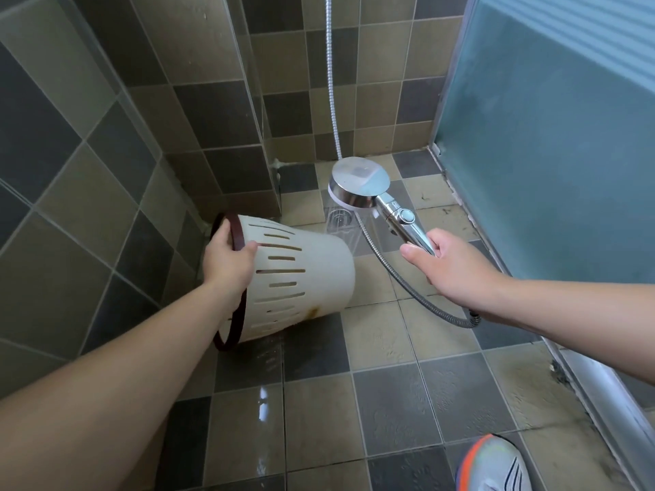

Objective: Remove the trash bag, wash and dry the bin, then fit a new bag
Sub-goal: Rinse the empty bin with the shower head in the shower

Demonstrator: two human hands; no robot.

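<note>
Two hands are engaged: the left hand [228, 258] grips the dark rim of the bin [301, 274], thumb on the outer wall and fingers inside the mouth, holding it tipped on its side above the wet tiled floor [382, 395]. The bin's long axis runs left to right, mouth toward the left wall and closed base toward the shower head [359, 186], which the right hand [450, 262] holds by the handle, fingers curled round it. Judged from this layout, rinsing the interior requires turning the mouth toward the spray face.
</note>
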